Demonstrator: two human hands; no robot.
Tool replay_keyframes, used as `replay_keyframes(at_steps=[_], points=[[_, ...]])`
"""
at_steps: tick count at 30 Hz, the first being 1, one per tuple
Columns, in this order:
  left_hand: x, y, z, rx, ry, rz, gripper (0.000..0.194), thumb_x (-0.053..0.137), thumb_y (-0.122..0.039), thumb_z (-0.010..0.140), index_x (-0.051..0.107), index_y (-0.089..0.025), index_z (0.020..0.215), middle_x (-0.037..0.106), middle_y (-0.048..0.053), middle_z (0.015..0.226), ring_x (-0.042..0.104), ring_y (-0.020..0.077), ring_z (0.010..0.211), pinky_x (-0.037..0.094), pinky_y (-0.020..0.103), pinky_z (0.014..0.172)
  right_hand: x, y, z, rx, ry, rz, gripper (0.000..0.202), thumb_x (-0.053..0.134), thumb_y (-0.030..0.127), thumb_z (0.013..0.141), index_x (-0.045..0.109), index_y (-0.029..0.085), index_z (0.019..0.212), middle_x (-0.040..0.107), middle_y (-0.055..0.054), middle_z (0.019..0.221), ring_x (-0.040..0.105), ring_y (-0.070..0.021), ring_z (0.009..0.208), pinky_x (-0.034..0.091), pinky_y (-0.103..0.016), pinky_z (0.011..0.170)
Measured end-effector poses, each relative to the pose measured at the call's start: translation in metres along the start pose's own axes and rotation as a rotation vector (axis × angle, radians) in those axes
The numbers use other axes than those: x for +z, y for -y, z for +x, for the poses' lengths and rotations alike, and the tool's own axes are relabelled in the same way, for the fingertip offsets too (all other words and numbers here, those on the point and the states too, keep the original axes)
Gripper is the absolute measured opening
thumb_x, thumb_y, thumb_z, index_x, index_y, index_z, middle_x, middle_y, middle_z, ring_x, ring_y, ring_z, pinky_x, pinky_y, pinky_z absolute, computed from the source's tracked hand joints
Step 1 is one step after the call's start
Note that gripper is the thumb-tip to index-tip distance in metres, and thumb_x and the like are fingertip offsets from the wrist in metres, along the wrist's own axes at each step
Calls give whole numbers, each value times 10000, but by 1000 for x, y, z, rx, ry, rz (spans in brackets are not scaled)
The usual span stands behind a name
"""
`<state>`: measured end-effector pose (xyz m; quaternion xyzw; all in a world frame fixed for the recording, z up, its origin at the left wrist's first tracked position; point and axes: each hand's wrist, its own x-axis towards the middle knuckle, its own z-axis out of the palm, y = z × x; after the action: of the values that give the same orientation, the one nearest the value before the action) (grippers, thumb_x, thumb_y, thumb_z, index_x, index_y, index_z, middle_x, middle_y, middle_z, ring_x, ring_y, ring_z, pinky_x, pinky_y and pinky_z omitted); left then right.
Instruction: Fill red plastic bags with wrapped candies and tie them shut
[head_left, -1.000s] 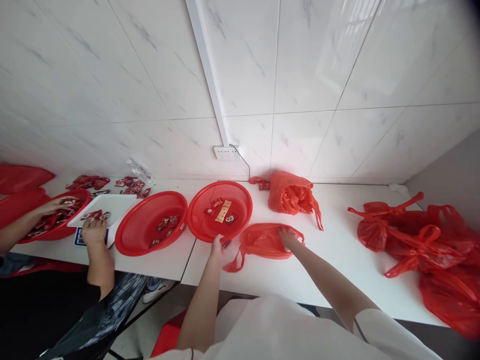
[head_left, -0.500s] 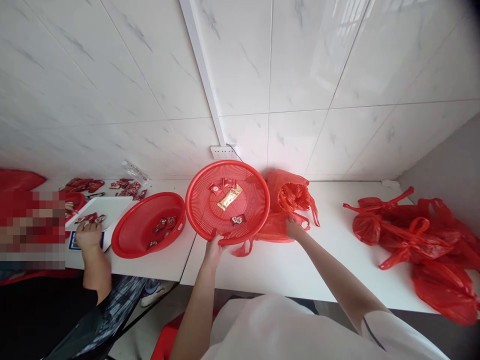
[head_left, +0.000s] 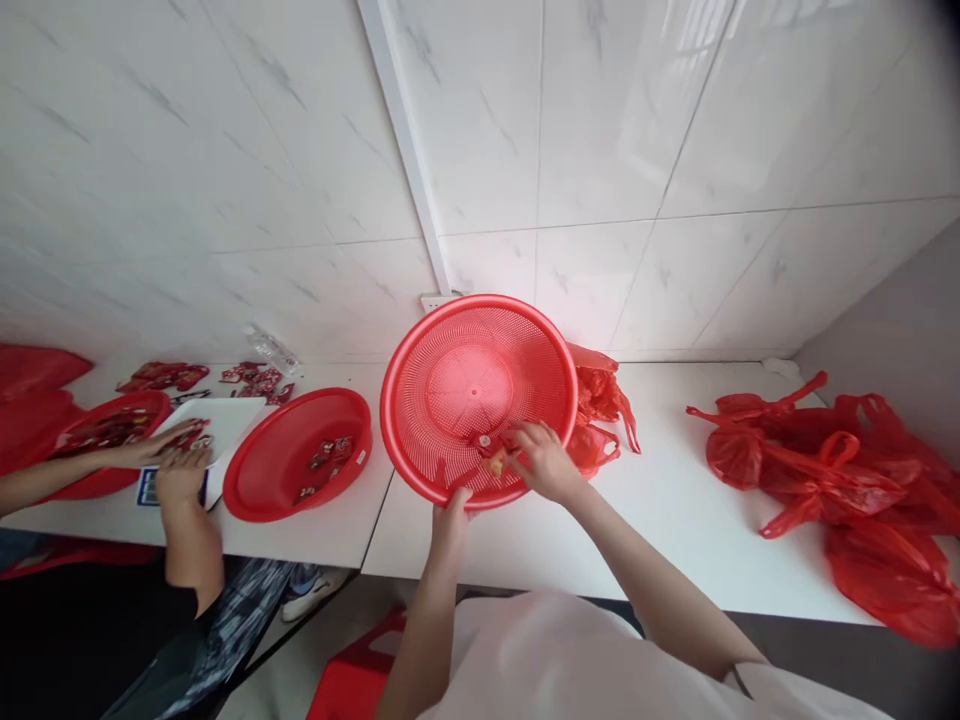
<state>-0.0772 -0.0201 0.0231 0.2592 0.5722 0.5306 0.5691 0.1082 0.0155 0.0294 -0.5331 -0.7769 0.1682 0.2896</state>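
Note:
My left hand [head_left: 451, 512] grips the near rim of a red plastic mesh basket [head_left: 474, 375], with the thumb over the edge. The basket is held tilted above the table. My right hand [head_left: 546, 460] reaches over its near right side, fingers curled round small wrapped candies. A gold-wrapped candy [head_left: 495, 462] shows at the fingertips, somewhat blurred. A red-wrapped candy [head_left: 482, 441] lies just beside it. Behind the basket's right side, an open red plastic bag [head_left: 596, 395] is partly hidden.
Left stands another red basket [head_left: 255, 450] with several candies. Beyond it, a co-worker's hands [head_left: 180, 475] are over a white scale [head_left: 232, 425]. Several tied red bags [head_left: 817, 470] lie at right. A red stool [head_left: 352, 670] stands below the table edge.
The basket has moved right and tipped towards me, and its candies now lie near the lower rim. My right hand has left the red bag and come into the basket.

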Motion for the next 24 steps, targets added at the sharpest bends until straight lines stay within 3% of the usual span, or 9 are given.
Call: replay_keyframes(at_steps=[3,6,9,12,15,18,21,24], points=[[0,7,-3,-24,50,67,558,578,-180,697,571,-218,1254,658,92,1236,649,285,1089,576,379,830,17,0,3,78,168,-123,633,604,531,865,469,193,1382,398,-192,1496,313,-362,1397,203,-571,1126],[2,14,-9,-81,83,97,493,581,-190,690,603,-194,1183,676,100,1197,659,281,1066,579,353,796,28,-2,0,151,279,-90,698,647,560,824,458,195,1389,488,-195,1407,444,-355,1294,299,-519,1061],[8,20,-19,-163,92,63,454,571,-188,679,618,-178,1131,681,110,1183,659,276,1059,578,340,770,32,0,-5,190,298,-28,714,667,524,816,432,191,1402,556,-183,1319,512,-336,1214,383,-458,970],[15,26,-31,-162,128,82,447,570,-195,687,626,-173,1129,694,108,1145,661,275,1045,573,339,768,35,5,-9,183,281,51,636,644,411,849,421,193,1403,635,-147,1198,592,-284,1102,436,-380,879],[20,29,-40,-150,172,123,487,580,-196,707,615,-170,1193,711,100,1095,669,271,1014,568,339,780,38,10,-14,133,277,176,374,559,299,904,552,209,1267,701,-57,924,657,-197,842,452,-283,748],[21,28,-39,-167,159,102,517,578,-174,708,605,-165,1224,708,108,1114,666,270,1022,569,330,783,34,11,-17,129,149,327,256,507,349,942,647,210,1105,701,-33,855,649,-165,741,461,-255,694],[12,18,-28,-172,65,42,514,582,-150,687,614,-179,1200,697,106,1140,669,264,1019,576,335,785,14,2,-15,237,-133,616,357,534,489,911,636,205,1103,701,-24,860,641,-149,699,492,-241,638],[-6,3,-12,-89,-97,-47,551,599,-112,650,606,-233,1187,695,56,1096,682,226,948,582,357,788,-17,-23,-13,435,-427,929,464,587,609,828,626,184,1009,678,-13,752,602,-132,586,492,-221,516]])
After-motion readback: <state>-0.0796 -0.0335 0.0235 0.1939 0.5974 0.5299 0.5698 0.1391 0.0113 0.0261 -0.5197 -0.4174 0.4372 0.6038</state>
